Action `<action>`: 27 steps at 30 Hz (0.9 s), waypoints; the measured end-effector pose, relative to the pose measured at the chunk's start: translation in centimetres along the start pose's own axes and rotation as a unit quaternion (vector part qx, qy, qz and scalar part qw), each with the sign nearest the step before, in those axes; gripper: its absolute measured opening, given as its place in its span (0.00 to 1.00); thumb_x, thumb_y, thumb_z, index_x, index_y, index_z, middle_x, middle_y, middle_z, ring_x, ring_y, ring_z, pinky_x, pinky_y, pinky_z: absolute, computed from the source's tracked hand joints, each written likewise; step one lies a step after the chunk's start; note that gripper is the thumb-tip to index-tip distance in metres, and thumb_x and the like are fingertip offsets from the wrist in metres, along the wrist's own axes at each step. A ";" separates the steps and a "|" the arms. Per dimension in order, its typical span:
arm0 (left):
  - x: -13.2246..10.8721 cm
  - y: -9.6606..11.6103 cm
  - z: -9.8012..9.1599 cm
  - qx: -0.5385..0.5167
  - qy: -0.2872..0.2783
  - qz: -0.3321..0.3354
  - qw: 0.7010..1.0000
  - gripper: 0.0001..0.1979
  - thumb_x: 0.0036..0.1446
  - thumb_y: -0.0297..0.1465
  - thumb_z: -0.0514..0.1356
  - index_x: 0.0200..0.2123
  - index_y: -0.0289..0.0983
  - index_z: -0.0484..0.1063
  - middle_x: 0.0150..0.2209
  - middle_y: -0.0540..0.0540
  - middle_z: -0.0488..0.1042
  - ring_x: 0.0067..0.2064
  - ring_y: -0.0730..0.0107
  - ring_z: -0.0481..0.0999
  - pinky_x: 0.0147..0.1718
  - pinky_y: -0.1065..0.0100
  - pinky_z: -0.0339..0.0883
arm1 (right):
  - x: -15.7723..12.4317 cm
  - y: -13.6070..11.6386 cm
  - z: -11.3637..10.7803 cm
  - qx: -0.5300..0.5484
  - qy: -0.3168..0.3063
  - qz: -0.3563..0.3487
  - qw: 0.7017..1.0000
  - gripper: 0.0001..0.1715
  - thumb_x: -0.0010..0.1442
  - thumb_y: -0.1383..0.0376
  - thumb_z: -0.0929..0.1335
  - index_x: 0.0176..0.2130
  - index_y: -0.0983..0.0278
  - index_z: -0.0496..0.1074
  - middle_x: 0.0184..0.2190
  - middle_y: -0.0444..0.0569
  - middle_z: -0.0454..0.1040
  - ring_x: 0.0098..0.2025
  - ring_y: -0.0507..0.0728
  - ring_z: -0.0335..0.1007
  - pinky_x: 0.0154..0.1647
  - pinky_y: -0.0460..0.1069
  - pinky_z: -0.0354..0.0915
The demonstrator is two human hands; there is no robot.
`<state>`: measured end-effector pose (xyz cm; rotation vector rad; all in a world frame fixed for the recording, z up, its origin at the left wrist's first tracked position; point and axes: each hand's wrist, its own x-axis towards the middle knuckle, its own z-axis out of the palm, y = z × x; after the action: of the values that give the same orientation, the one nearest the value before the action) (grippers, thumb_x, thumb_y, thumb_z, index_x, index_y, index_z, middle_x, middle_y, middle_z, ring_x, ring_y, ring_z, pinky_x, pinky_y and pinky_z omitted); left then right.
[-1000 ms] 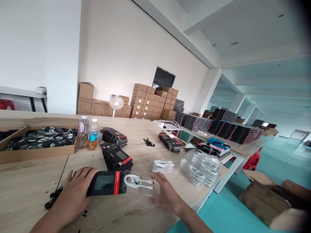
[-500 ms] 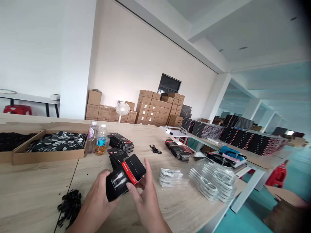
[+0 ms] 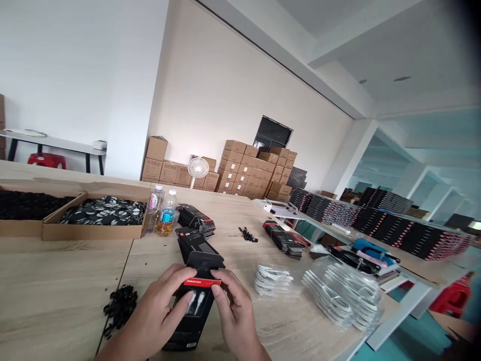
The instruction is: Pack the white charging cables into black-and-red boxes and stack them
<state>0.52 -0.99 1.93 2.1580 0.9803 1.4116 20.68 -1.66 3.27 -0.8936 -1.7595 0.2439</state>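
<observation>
A black package (image 3: 193, 313) with a red band and a clear window showing a white cable stands lengthwise on the wooden table (image 3: 56, 296), its top flap raised. My left hand (image 3: 160, 311) grips its left side with fingers curled over the window. My right hand (image 3: 233, 308) pinches the right edge near the red band. Just behind the package lies a stack of flat black packages (image 3: 195, 240).
Bagged white cables lie in a small pile (image 3: 271, 278) and a larger pile (image 3: 343, 291) to the right. Small black parts (image 3: 119, 307) are heaped at left. Two bottles (image 3: 162, 216) stand beside an open cardboard box (image 3: 95, 220). Cartons (image 3: 248, 168) are stacked along the far wall.
The white cable that lay outside the package is now inside it behind the window. Both hands lifted the package, turned it lengthwise, and now grip its upper end.
</observation>
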 end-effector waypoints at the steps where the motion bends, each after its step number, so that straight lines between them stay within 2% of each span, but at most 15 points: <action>1: 0.1 0.2 -0.3 0.010 0.008 0.011 1.000 0.15 0.66 0.32 0.53 0.53 0.44 0.73 0.55 0.42 0.74 0.53 0.62 0.77 0.51 0.67 0.73 | 0.3 -0.4 -0.1 -0.014 -0.004 -0.020 1.000 0.13 0.66 0.66 0.65 0.49 0.57 0.75 0.48 0.52 0.78 0.50 0.59 0.75 0.51 0.53 0.72; 4: 0.1 0.5 -0.5 0.031 0.053 0.047 0.997 0.13 0.65 0.30 0.54 0.47 0.43 0.77 0.59 0.43 0.72 0.56 0.61 0.76 0.54 0.66 0.71 | 0.9 -1.3 -0.5 -0.043 -0.012 -0.073 0.996 0.12 0.64 0.70 0.67 0.45 0.56 0.75 0.51 0.51 0.77 0.53 0.59 0.74 0.53 0.53 0.71; 7: 0.0 0.6 -0.1 0.022 0.095 0.071 0.993 0.12 0.64 0.29 0.55 0.45 0.43 0.78 0.58 0.43 0.74 0.56 0.61 0.76 0.54 0.65 0.72 | 0.9 -1.7 -0.7 -0.035 0.004 -0.088 0.996 0.11 0.62 0.72 0.68 0.43 0.56 0.72 0.46 0.50 0.79 0.48 0.58 0.77 0.47 0.51 0.73; 10: -0.3 0.7 0.4 -0.024 0.116 0.037 0.992 0.08 0.64 0.30 0.57 0.43 0.41 0.75 0.53 0.42 0.78 0.54 0.62 0.78 0.52 0.63 0.74 | 0.6 -1.8 -0.9 -0.041 0.027 -0.086 0.995 0.16 0.61 0.72 0.69 0.47 0.56 0.68 0.44 0.50 0.80 0.45 0.58 0.78 0.45 0.51 0.74; 13: -0.5 0.7 0.5 -0.059 0.144 -0.006 0.988 0.06 0.62 0.31 0.59 0.43 0.41 0.69 0.49 0.43 0.80 0.53 0.63 0.78 0.52 0.63 0.74 | 0.8 -2.3 -1.2 -0.062 -0.010 -0.100 0.993 0.22 0.61 0.72 0.68 0.54 0.55 0.69 0.43 0.50 0.80 0.45 0.59 0.78 0.47 0.52 0.74; 16: -0.4 1.0 -0.2 -0.037 0.117 0.020 0.992 0.04 0.61 0.30 0.59 0.39 0.42 0.69 0.48 0.43 0.79 0.53 0.63 0.78 0.52 0.64 0.73 | 1.3 -3.0 -1.6 -0.052 -0.072 -0.103 0.991 0.18 0.63 0.71 0.67 0.51 0.55 0.74 0.45 0.51 0.78 0.46 0.59 0.77 0.46 0.52 0.74; 19: -0.2 1.4 -1.1 -0.015 0.076 0.034 0.996 0.02 0.61 0.30 0.58 0.38 0.41 0.71 0.50 0.41 0.78 0.52 0.63 0.78 0.50 0.65 0.74 | 1.7 -3.7 -1.6 -0.018 -0.068 -0.066 0.995 0.12 0.62 0.68 0.69 0.46 0.56 0.77 0.44 0.51 0.77 0.45 0.58 0.76 0.45 0.51 0.74; 27: 0.6 2.0 -2.0 -0.013 0.025 -0.055 0.998 0.08 0.63 0.38 0.57 0.38 0.42 0.74 0.46 0.46 0.81 0.47 0.65 0.81 0.46 0.71 0.74 | 3.1 -4.5 -1.8 0.011 -0.084 0.017 0.996 0.06 0.58 0.69 0.72 0.37 0.59 0.79 0.37 0.47 0.78 0.38 0.54 0.76 0.41 0.48 0.71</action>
<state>-0.47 -2.03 4.46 2.0266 1.0756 1.4232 19.87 -3.22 8.76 -0.9093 -1.8943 0.3693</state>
